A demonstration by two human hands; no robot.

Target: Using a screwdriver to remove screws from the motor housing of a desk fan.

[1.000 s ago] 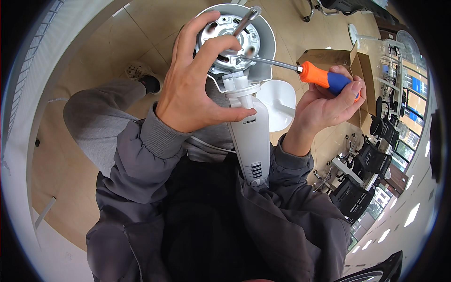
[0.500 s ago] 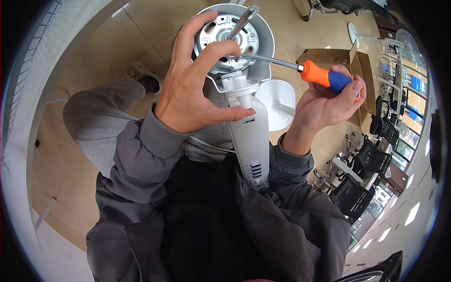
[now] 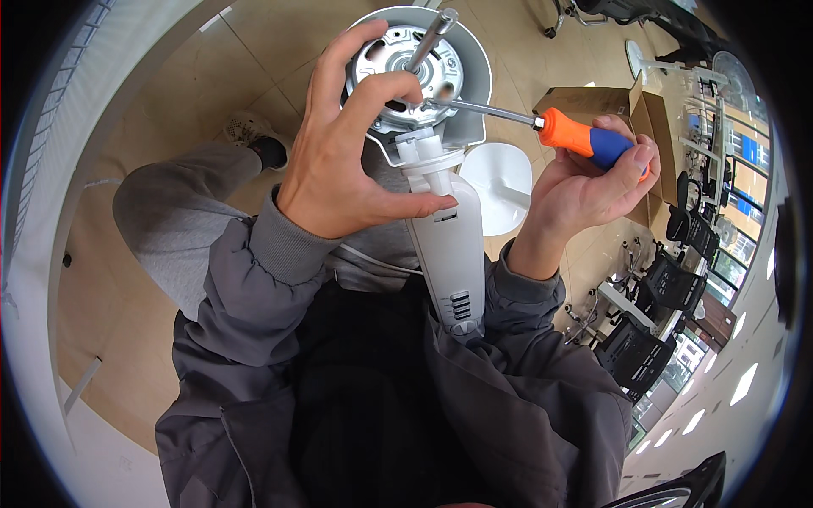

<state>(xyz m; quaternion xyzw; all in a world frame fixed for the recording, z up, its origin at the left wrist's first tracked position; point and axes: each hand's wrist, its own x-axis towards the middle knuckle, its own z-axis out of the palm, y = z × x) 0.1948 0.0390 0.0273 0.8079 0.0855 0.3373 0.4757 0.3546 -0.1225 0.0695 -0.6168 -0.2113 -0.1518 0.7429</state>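
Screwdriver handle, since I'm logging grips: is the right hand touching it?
Touching: the head view shows the right hand closed on the blue part of the screwdriver handle, without a gap.

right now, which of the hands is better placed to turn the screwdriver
Probably the right hand: it grips the screwdriver, which reaches over the motor. The left hand curls over the motor's edge, its thumb against the white post.

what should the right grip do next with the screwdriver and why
Probably nudge the screwdriver lightly to test its seating: the right grip holds it pointed at the metal motor face, beside the left grip, and actual contact is hard to see.
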